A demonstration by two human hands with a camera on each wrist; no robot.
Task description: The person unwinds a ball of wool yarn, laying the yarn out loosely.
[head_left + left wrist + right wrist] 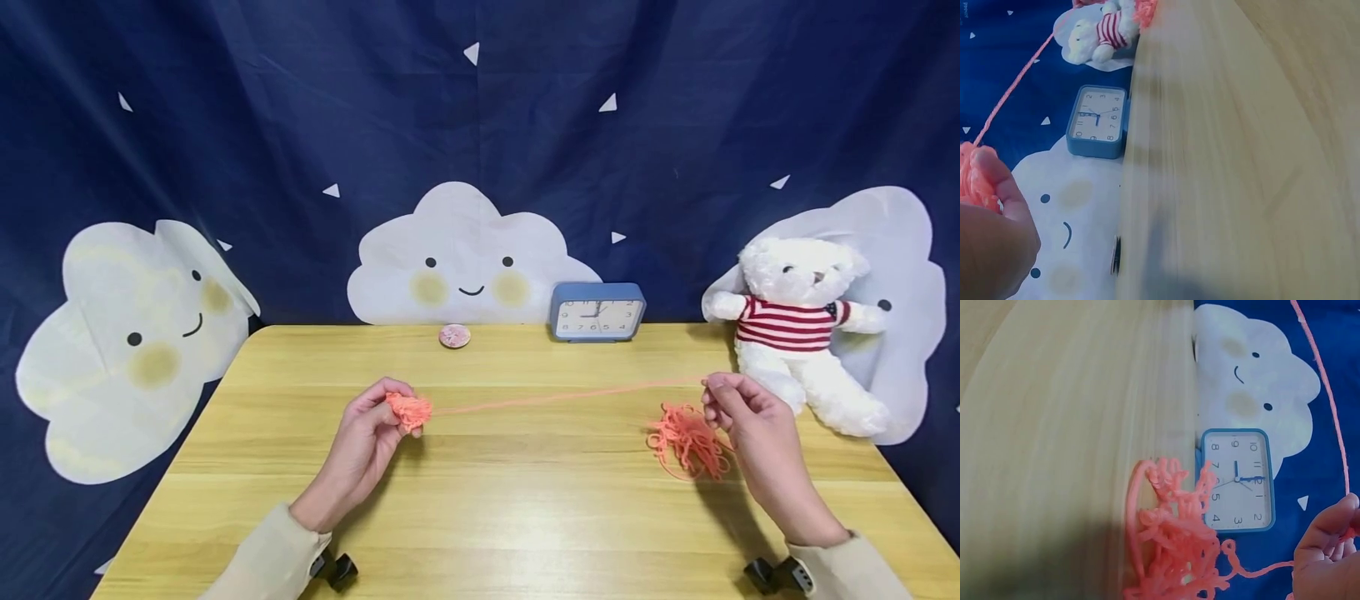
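My left hand [367, 442] grips a small wound bundle of coral yarn [410, 411] above the left-middle of the table. From that bundle a single yarn strand [562, 397] runs nearly straight across to the right, rising slightly. Its far end is pinched between thumb and forefinger of my right hand [753, 442]. A loose, tangled heap of the same yarn [686, 442] lies just left of the right hand. In the right wrist view, a strand links the heap [1179, 550] to the right hand [1329, 544].
A blue clock [597, 312] and a round pink patterned disc [454, 336] stand along the table's back edge. At the right back sits a white teddy bear [806, 333] in a striped shirt. Behind the wooden table [510, 517] hangs a dark blue curtain [405, 108] with clouds.
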